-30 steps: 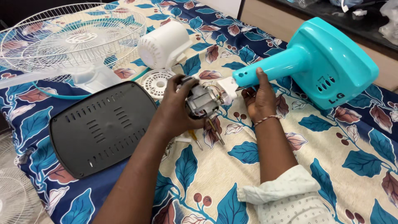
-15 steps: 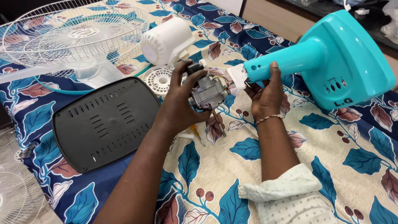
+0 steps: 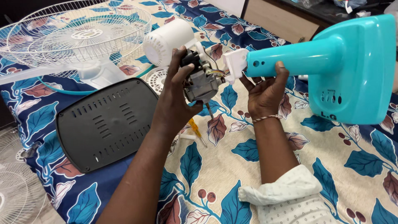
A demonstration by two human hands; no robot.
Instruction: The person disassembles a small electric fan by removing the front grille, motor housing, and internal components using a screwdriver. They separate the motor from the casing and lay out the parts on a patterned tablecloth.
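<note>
Floral blue bedsheet [image 3: 232, 174] under black vented plastic panel [image 3: 105, 122], white wire fan grille [image 3: 78, 35]; left hand [image 3: 176, 97] gripping metal fan motor [image 3: 202, 81], right hand [image 3: 265, 93] clutching teal plastic fan stand [image 3: 331, 66].

The left hand [image 3: 176, 97] is raised just left of the turquoise fan neck [image 3: 294, 58], fingers curled in a closed grip. The right hand [image 3: 263, 93] cups that neck from below, thumb on top, wrist bent upward, sleeve rolled up the forearm.

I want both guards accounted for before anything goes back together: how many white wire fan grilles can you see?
2: one wire grille lies on the bed, upper left; another grille is partly visible off the bed at lower left. Others may be out of view.
</note>
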